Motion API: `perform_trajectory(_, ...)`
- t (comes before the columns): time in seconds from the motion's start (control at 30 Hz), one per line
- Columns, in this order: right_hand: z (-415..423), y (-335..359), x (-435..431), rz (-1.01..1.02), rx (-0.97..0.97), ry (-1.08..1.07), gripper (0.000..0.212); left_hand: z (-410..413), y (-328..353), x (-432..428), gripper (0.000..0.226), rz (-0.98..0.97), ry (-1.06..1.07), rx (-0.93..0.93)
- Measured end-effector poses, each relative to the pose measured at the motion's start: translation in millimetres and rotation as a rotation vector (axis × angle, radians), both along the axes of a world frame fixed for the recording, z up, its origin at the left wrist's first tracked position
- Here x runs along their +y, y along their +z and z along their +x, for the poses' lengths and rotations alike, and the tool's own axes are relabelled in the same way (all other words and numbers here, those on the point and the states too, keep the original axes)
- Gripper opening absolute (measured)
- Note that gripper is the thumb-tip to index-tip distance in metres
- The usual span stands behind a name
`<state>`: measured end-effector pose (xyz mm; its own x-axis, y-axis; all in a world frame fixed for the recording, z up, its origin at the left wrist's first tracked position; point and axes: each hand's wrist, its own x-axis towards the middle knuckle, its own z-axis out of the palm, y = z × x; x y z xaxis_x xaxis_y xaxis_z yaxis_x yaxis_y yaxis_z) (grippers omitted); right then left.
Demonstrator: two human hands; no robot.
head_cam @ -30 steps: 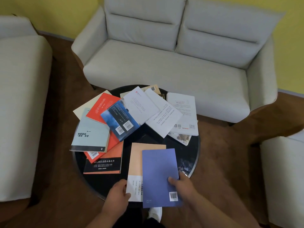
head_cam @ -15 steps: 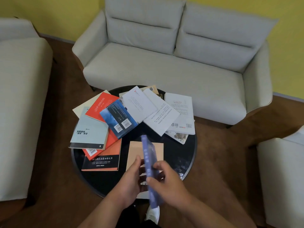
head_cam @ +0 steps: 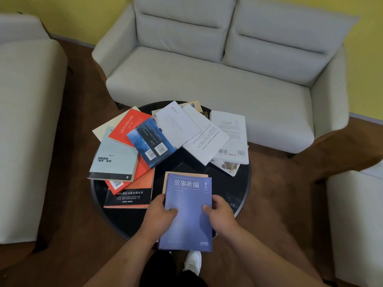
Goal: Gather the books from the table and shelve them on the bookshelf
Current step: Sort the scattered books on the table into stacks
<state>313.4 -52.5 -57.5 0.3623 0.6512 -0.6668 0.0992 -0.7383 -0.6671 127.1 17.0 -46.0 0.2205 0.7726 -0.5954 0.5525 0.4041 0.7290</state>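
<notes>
The purple book [head_cam: 187,214] is flipped front cover up now, lying on the tan book [head_cam: 186,174]. My left hand [head_cam: 159,214] and right hand [head_cam: 219,214] grip its sides; stacking has begun.

At the near edge of the table [head_cam: 181,161], top book [head_cam: 187,216] lying on a lower book [head_cam: 192,174], left hand [head_cam: 159,214] gripping its left side, right hand [head_cam: 220,214] its right. To the left, an overlapping pile [head_cam: 116,158]; behind, a fan of books [head_cam: 207,139]. Beyond the table, a sofa [head_cam: 207,79].
</notes>
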Motion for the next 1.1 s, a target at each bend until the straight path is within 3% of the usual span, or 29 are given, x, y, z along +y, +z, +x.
perform_trajectory(0.1,-6,-4,10,0.059,-0.156,0.062,0.022,4,-14,2,0.030,0.182,-0.149,0.261)
perform_trajectory(0.2,-9,-9,11,0.075,-0.199,0.113,0.024,5,-20,1,0.042,0.274,-0.221,0.394)
perform_trajectory(0.33,-9,-22,1,0.039,-0.284,0.140,0.021,-7,-30,-13,0.046,0.178,-0.136,0.383)
perform_trajectory(0.5,-8,-27,-5,-0.013,-0.168,0.138,0.012,-9,-32,-14,0.039,0.050,-0.150,0.339)
perform_trajectory(0.7,-4,-26,7,0.051,-0.179,0.176,0.034,-4,-33,-4,0.058,0.102,-0.162,0.340)
perform_trajectory(1.0,6,-23,13,0.014,-0.064,0.011,0.036,-3,-27,3,0.052,0.153,-0.182,0.360)
perform_trajectory(1.1,8,-19,17,-0.045,-0.092,0.059,0.035,-4,-16,11,0.038,0.116,-0.241,0.394)
